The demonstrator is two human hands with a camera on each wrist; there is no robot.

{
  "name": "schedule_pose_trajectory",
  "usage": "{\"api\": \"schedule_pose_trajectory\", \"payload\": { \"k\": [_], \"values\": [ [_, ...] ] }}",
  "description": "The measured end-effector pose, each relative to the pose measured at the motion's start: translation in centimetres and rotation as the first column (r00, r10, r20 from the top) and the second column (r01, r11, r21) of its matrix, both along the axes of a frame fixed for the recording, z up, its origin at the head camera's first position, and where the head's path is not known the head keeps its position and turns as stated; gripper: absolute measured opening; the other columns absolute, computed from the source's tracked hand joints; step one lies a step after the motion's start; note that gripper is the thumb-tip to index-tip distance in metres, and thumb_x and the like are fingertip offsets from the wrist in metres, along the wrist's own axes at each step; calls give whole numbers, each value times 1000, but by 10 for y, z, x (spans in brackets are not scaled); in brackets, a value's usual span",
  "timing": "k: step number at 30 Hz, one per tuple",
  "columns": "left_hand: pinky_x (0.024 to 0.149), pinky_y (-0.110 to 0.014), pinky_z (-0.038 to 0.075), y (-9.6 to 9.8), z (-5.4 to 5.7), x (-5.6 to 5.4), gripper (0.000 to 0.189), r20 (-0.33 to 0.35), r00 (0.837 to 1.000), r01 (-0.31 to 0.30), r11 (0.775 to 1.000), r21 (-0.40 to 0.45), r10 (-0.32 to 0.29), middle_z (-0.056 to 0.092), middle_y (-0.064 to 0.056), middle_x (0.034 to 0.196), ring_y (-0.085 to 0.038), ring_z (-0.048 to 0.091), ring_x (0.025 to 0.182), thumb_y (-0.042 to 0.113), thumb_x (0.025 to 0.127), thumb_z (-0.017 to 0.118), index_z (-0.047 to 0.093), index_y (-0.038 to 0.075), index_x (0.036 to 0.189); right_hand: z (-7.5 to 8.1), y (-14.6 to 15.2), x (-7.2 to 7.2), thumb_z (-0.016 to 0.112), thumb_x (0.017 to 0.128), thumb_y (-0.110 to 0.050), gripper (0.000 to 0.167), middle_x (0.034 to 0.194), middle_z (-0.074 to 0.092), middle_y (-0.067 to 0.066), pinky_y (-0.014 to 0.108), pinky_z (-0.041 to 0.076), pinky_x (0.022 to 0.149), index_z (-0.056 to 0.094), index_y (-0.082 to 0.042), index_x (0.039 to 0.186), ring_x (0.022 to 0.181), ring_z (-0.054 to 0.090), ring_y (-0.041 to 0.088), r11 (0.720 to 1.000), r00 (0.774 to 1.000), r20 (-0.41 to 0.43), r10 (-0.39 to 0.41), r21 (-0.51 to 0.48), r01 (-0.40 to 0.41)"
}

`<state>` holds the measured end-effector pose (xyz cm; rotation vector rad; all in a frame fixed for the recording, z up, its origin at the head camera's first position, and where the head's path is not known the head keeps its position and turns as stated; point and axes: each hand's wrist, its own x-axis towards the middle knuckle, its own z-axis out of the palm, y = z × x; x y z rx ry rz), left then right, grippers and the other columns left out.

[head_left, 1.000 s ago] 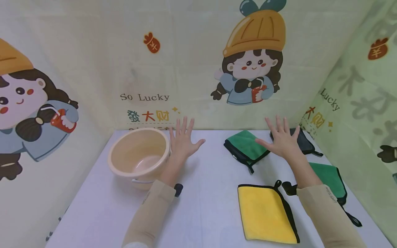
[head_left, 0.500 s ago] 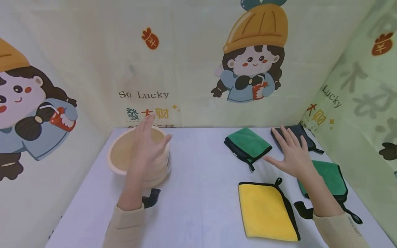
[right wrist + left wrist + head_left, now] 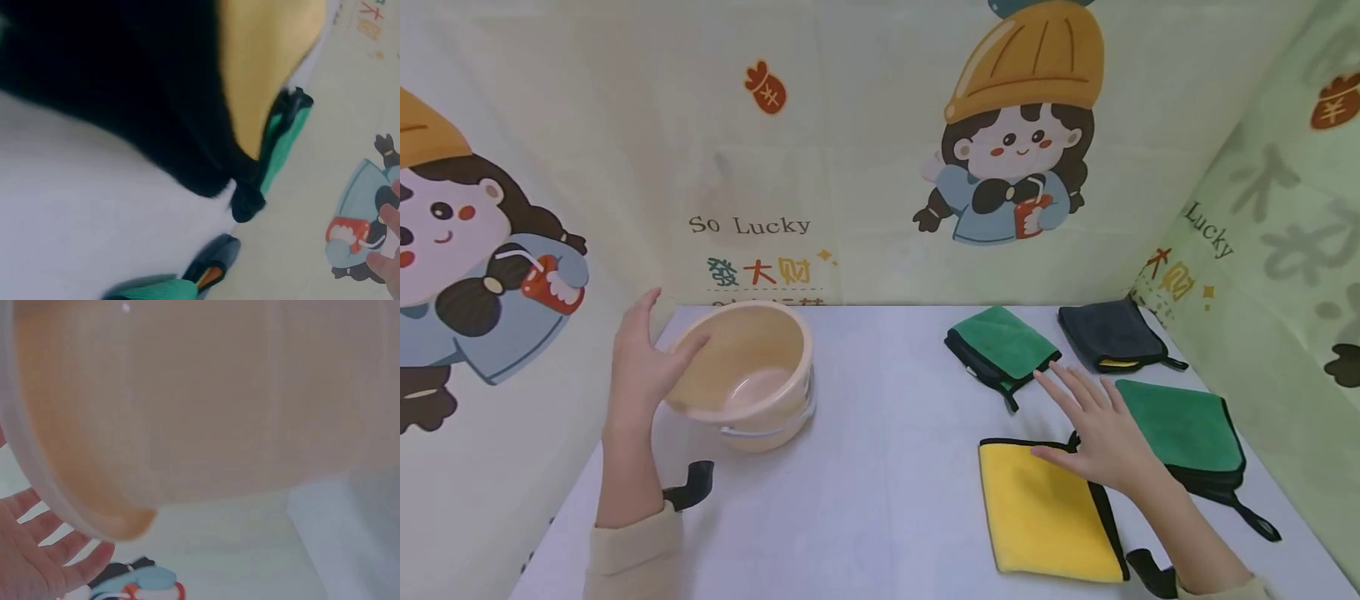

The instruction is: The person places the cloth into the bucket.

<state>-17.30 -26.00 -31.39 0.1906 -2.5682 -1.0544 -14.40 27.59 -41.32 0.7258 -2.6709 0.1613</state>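
At the left side of the beige bucket [image 3: 775,367], my left hand [image 3: 643,367] is raised with fingers extended and thumb toward the rim. In the left wrist view the bucket wall [image 3: 206,400] fills most of the picture, with the spread fingers beyond its rim; whether they touch it I cannot tell. My right hand [image 3: 1108,433] hovers with straight fingers near the top right corner of a folded yellow cloth [image 3: 1045,517], holding nothing. The cloth's black edging looms close in the right wrist view.
A green cloth [image 3: 1003,342] lies at the back, with a dark folded cloth [image 3: 1108,333] to its right. Another green cloth [image 3: 1187,425] is near the table's right edge. Printed curtains [image 3: 865,167] stand behind and at the sides of the white table [image 3: 880,467].
My left hand has moved left, from the bucket's right side across it to its left side. My right hand has come back toward me, from above the rear cloths to the yellow cloth.
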Motion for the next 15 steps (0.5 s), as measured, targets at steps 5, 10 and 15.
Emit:
{"api": "schedule_pose_trajectory", "payload": {
  "k": [5,10,15],
  "values": [
    [90,-67,31,-21,-11,-3,85,100,995,-9,997,80,1,18,-17,149,-43,23,131,41,84,61,9,17,148,-13,-3,14,62,69,-66,96,146,27,10,57,4,108,22,-26,146,128,27,35,1000,999,51,-9,19,8],
    [91,-65,33,-40,-26,-8,87,183,982,17,983,185,-51,18,-19,149,-45,28,128,45,84,60,5,23,148,-26,-8,29,65,67,-65,96,146,27,7,45,-6,111,24,-28,145,129,27,34,1000,989,148,-8,23,5],
    [85,-34,49,-50,-34,-9,85,219,972,29,968,249,-85,24,-22,145,-43,36,123,46,85,58,4,27,148,-41,-11,42,63,66,-70,93,145,30,3,52,9,109,29,-30,143,129,28,29,1000,976,217,22,5,-24]
  ]
}}
